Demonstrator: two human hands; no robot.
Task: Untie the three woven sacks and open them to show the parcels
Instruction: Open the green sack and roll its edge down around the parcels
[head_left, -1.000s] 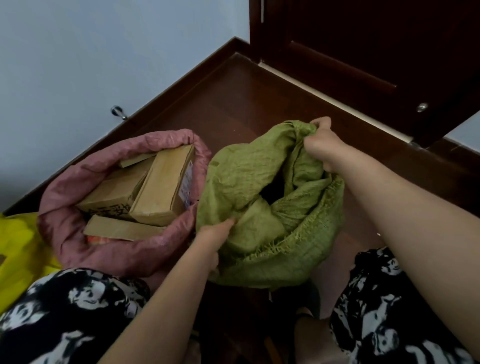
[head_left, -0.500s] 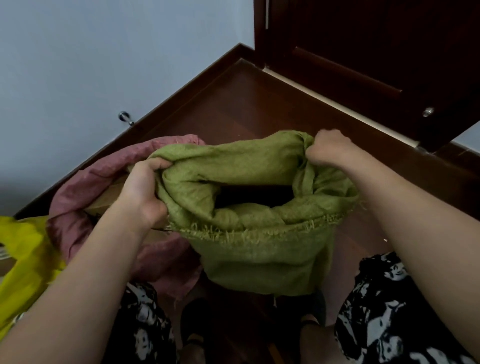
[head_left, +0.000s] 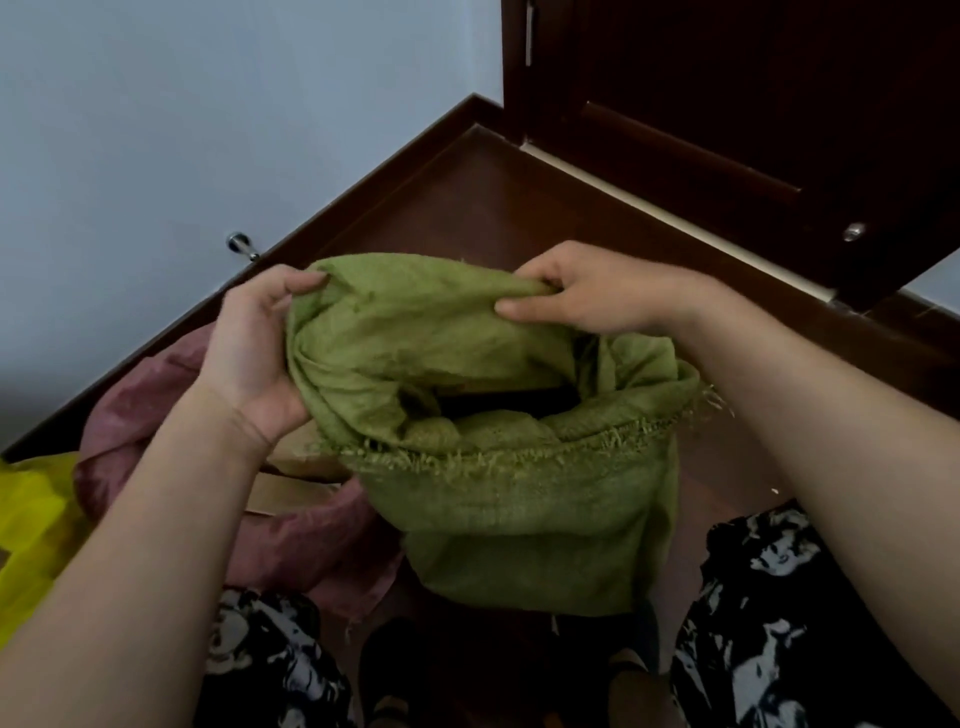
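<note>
Head view: both hands grip the green sack's (head_left: 519, 499) far rim, left hand (head_left: 249, 353) at its left end, right hand (head_left: 592, 296) at its right. It stands on the floor (head_left: 467, 208), touching the pink sack (head_left: 311, 540) on its left.

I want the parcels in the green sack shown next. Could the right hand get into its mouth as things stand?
Probably not yet: the right hand and left hand both grip the green sack, whose far rim droops over the narrow dark opening.
</note>
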